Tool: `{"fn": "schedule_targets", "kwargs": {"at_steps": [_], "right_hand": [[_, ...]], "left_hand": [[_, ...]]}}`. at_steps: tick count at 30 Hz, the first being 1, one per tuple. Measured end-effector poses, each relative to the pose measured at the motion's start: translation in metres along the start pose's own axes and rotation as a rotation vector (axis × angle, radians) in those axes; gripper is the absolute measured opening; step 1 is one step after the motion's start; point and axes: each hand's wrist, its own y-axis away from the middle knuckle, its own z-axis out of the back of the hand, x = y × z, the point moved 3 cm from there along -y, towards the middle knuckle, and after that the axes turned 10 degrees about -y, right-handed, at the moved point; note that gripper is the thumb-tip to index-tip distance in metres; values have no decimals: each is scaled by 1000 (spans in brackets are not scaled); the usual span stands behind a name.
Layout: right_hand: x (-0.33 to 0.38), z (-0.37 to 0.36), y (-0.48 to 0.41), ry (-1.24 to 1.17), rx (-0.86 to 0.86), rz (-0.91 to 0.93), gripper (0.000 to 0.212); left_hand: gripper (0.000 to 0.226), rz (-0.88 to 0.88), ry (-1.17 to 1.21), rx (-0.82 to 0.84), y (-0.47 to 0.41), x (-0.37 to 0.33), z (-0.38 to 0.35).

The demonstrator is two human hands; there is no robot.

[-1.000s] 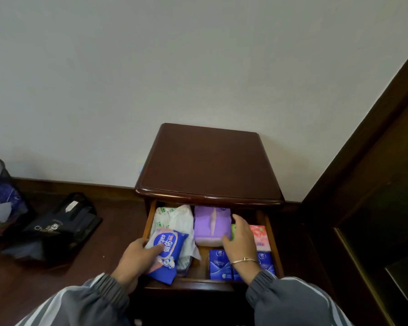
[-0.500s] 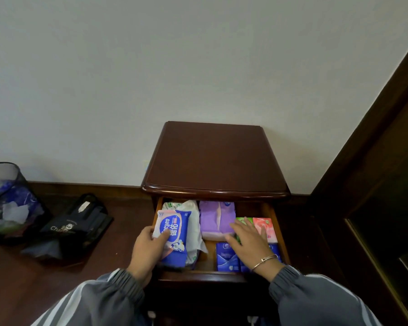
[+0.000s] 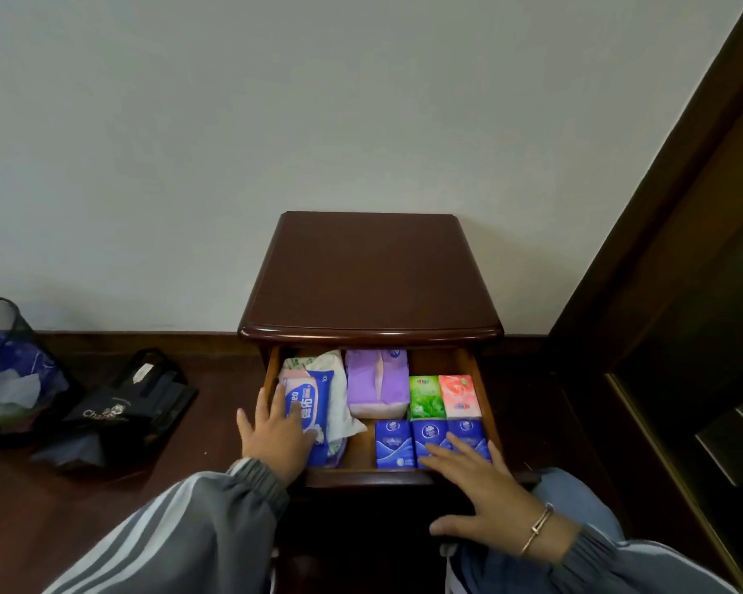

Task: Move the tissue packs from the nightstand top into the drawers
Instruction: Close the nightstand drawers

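At the far left a mesh waste bin (image 3: 5, 362) stands on the floor, with a black bag (image 3: 116, 409) lying just beside it. Next comes the left hand (image 3: 275, 439), its grip apart: the fingers lie flat over a blue-and-white pack (image 3: 314, 390) at the left end of the open drawer (image 3: 361, 478), pressing rather than clasping it. That pack rests on a white pack (image 3: 333, 375). Beside these sits a purple pack (image 3: 376, 383), then a green pack (image 3: 425, 396) and a pink pack (image 3: 457, 394) side by side, with three dark blue packs (image 3: 393, 441) in a row in front of them. The right hand (image 3: 485, 495) has its grip apart too, fingers spread, their tips on the rightmost blue packs and the palm over the drawer's front edge. Above, the nightstand top (image 3: 369, 276) shows only bare wood. Judging by this, the moving is done or nearly so: every pack in view lies inside the drawer, and both hands seem to be settling them. What seems left is to push the drawer closed; whether other drawers hold anything cannot be told
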Motion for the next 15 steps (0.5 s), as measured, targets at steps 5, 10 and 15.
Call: {"fn": "schedule_targets", "kwargs": {"at_steps": [5, 10, 15], "right_hand": [[-6, 9, -10, 286, -135, -24, 89], [-5, 37, -13, 453, -264, -45, 130], [-11, 54, -35, 444, -452, -93, 142]], "left_hand": [[111, -454, 55, -69, 25, 32, -1], [131, -544, -268, -322, 41, 55, 10], [135, -468, -225, -425, 7, 55, 19]]}}
